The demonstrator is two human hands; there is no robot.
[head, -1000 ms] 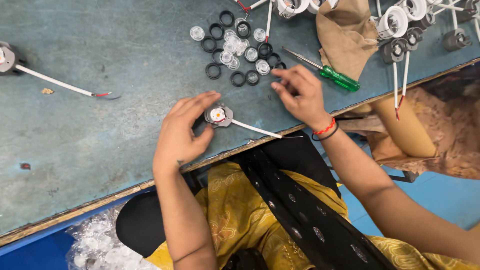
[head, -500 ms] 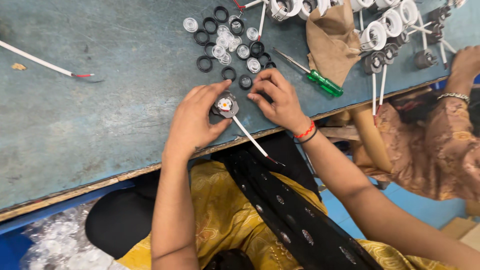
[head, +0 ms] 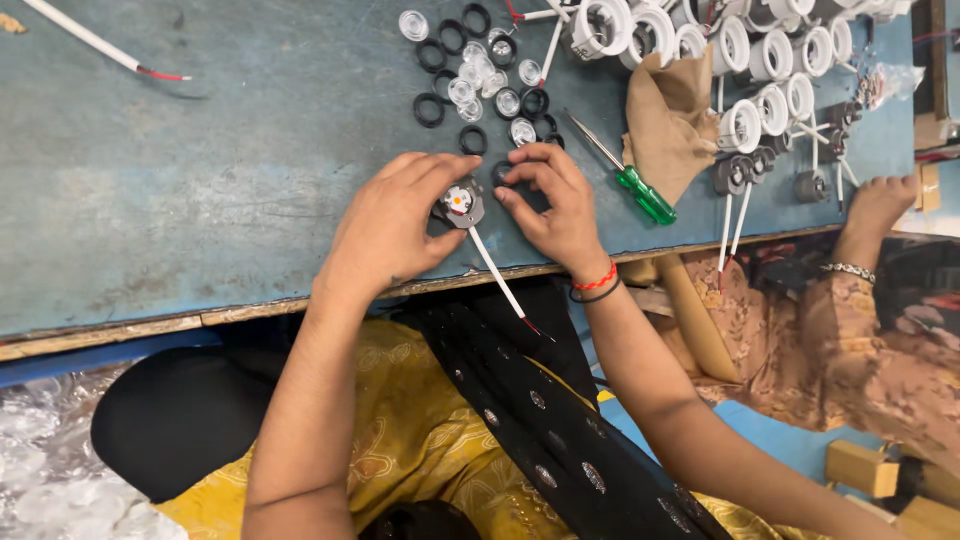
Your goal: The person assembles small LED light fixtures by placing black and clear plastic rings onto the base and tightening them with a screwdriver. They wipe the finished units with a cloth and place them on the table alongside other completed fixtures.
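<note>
we see the blue worktop (head: 200,200) under both hands. our left hand (head: 395,225) closes its fingers (head: 440,175) on a small grey part (head: 462,205) with a white wire (head: 497,275) trailing off the edge. our right hand (head: 555,205) pinches a black ring (head: 505,175) just beside that part. beyond the fingertips lie more black rings (head: 430,108) and clear lenses (head: 470,85); a green screwdriver (head: 640,192) lies right of the right fingers.

A clear crinkled plastic bag (head: 60,470) of small see-through parts lies at the lower left, below the edge of the blue worktable (head: 200,180). Another small clear plastic bag (head: 890,80) rests on the table's far right end. No labels, signs or screens show.
</note>
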